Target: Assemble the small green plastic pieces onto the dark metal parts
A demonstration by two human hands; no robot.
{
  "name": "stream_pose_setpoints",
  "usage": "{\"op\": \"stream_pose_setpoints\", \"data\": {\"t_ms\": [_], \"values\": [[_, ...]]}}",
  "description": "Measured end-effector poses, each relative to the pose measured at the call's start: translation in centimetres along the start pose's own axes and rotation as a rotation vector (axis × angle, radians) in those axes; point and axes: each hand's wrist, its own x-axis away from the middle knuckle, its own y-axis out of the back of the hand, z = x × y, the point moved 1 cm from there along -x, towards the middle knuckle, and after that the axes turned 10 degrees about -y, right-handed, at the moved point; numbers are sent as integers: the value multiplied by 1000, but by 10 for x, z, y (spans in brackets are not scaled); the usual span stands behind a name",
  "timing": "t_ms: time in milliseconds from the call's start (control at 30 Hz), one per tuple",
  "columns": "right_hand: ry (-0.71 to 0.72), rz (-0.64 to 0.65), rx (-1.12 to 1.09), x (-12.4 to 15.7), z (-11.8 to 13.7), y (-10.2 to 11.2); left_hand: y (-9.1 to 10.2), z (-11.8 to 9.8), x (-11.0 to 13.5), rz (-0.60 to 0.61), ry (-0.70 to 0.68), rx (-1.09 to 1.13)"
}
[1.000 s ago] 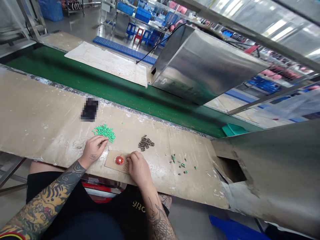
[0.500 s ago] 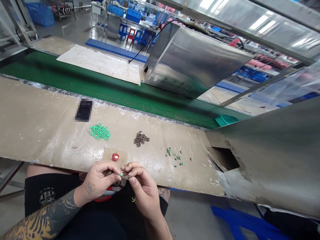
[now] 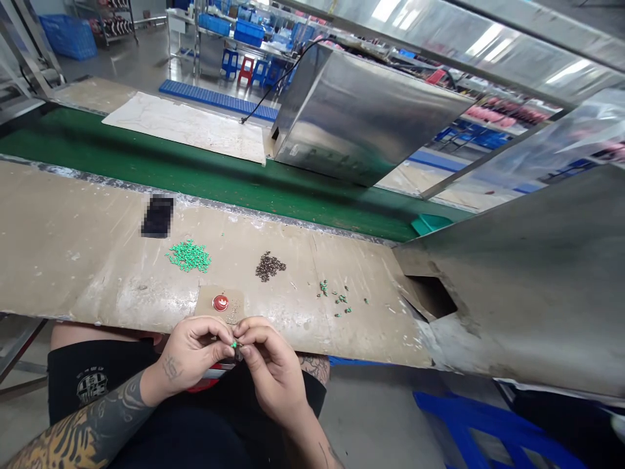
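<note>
Between thumb and finger, my left hand (image 3: 198, 348) pinches a small green piece (image 3: 234, 344). My right hand (image 3: 273, 361) is closed in a pinch on a tiny brownish piece (image 3: 241, 347), right up against the green one. Both hands meet just off the table's near edge, above my lap. Beyond them a round red-and-white item (image 3: 221, 303) sits on a square of board (image 3: 205, 301). A pile of green pieces (image 3: 189, 256) lies to the left, a pile of dark brown pieces (image 3: 269, 266) in the middle. Scattered green-and-brown pieces (image 3: 342, 299) lie on the right.
A brown-covered table (image 3: 97, 260) runs across in front of me, with a pixelated dark object (image 3: 157, 216) on it. Behind it runs a green belt (image 3: 195, 179) under a metal box (image 3: 371, 111). A panel with a rectangular hole (image 3: 432, 296) bounds the right side. A blue stool (image 3: 454, 423) stands lower right.
My right hand has moved left, bringing its brownish piece against the green piece in my left hand. The whole view has shifted slightly.
</note>
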Motion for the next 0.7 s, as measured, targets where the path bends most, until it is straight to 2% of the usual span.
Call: {"op": "stream_pose_setpoints", "data": {"t_ms": [433,700], "values": [[78,63,141,-1,5,3,1,-6,-2,92,-37,-95],[128,-1,164,5,5,-3,-4,-14,-6,122,-93,-135]]}}
